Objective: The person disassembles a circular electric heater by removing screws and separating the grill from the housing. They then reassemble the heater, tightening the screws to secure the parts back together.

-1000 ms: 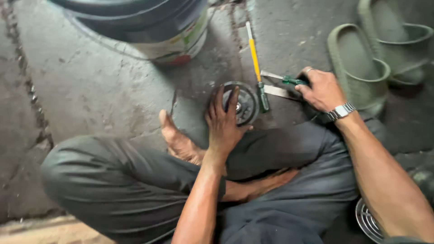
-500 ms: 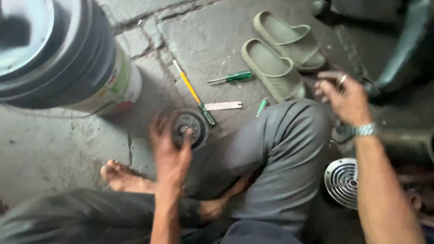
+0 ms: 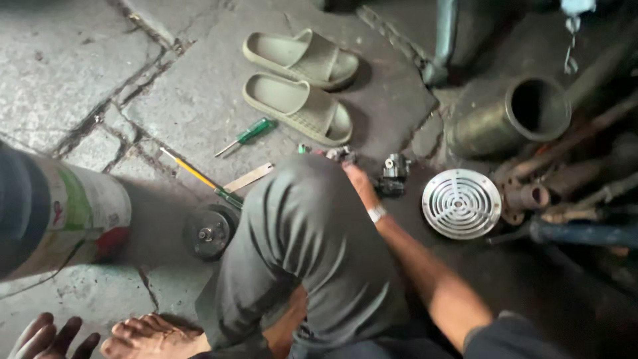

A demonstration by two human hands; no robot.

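Observation:
My left hand (image 3: 48, 337) rests at the bottom left corner, fingers spread, holding nothing, beside my bare foot (image 3: 151, 336). My right hand (image 3: 356, 181) reaches past my bent knee (image 3: 302, 219) to a few small parts (image 3: 339, 154) on the ground; its fingers are hidden by the knee. A small black metal fitting (image 3: 394, 175) lies just right of that hand. A round black wheel-like part (image 3: 207, 232) sits on the floor left of the knee, with nothing touching it.
A yellow-handled screwdriver (image 3: 198, 177), a flat metal strip (image 3: 248, 177) and a green screwdriver (image 3: 248, 135) lie on the cracked stone floor. Two green sandals (image 3: 299, 86) lie beyond. A painted drum (image 3: 63, 213) stands left. A round metal grille (image 3: 461, 203), brass cylinder (image 3: 522, 116) and pipes (image 3: 578, 199) crowd the right.
My left hand has let go of the black wheel part and dropped down by my foot. My right hand has come down to the small parts by the knee. The view has swung right.

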